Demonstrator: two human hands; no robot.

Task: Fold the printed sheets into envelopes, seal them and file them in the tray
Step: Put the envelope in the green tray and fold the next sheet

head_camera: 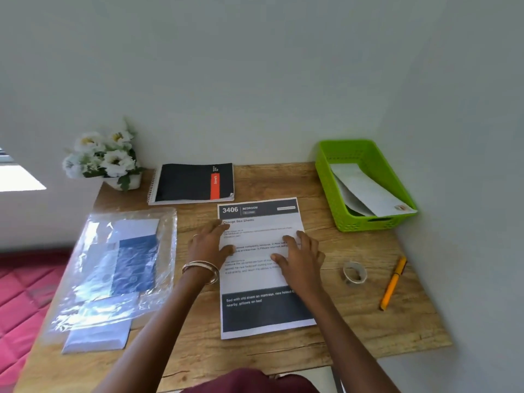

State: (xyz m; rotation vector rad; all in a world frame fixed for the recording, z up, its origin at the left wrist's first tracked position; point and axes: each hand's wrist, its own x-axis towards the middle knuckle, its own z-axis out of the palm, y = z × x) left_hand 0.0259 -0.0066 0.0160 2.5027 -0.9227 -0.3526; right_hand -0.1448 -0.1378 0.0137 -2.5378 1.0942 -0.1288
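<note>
Both hands [300, 258] flat on printed sheet [262, 282].

Sheet [263, 268] mid-table, notebook [195, 182] behind it, tray [365, 185] right rear, plastic sleeve [119, 268] left

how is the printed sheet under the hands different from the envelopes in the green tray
The printed sheet lies flat and unfolded on the wooden table; the envelopes lie slanted in the green tray. The sheet shows dark printed bands, while the envelopes look plain white. Both hands rest on the sheet; nothing touches the envelopes. Both are white paper.
</note>
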